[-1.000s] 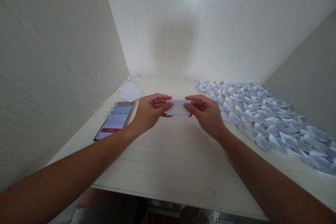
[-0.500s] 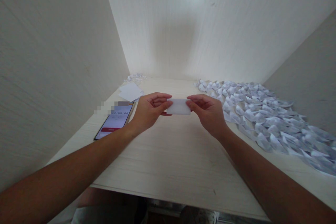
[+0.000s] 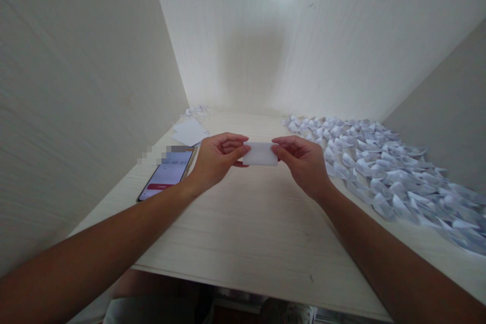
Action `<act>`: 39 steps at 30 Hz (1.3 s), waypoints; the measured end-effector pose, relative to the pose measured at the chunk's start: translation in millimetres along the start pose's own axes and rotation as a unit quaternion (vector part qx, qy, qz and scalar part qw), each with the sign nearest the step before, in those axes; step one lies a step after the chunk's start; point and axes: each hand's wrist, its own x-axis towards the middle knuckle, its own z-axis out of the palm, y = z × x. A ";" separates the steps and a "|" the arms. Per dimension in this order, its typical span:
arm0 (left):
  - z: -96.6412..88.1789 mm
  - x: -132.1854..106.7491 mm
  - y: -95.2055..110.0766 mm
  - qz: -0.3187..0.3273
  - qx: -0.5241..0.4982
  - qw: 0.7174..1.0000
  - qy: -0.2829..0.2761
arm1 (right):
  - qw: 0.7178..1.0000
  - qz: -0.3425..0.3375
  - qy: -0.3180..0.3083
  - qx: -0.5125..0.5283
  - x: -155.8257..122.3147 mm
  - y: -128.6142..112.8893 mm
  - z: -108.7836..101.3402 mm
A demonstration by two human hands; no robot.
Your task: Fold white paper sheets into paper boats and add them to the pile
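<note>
A small white folded paper slip [image 3: 260, 154] is held just above the pale wooden tabletop [image 3: 243, 228], in the middle of the view. My left hand [image 3: 218, 159] pinches its left end between thumb and forefinger. My right hand [image 3: 304, 162] pinches its right end the same way. Both hands are closed on the paper, facing each other. The paper looks like a flat rectangle, long side across.
A phone [image 3: 167, 174] with a lit timer screen lies at the left. Behind it rests a small stack of white paper sheets [image 3: 189, 132] and some scraps [image 3: 197, 110]. Several folded white paper boats [image 3: 383, 167] cover the right side. Walls enclose the table on three sides.
Both hands hold the paper in nearly the same place. The phone's timer has moved from 00:06 to 00:07.
</note>
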 end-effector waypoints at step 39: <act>3.0 -2.8 -0.1 -0.024 0.028 0.998 -0.049 | 0.990 0.075 -0.105 0.049 -4.3 -0.7 5.3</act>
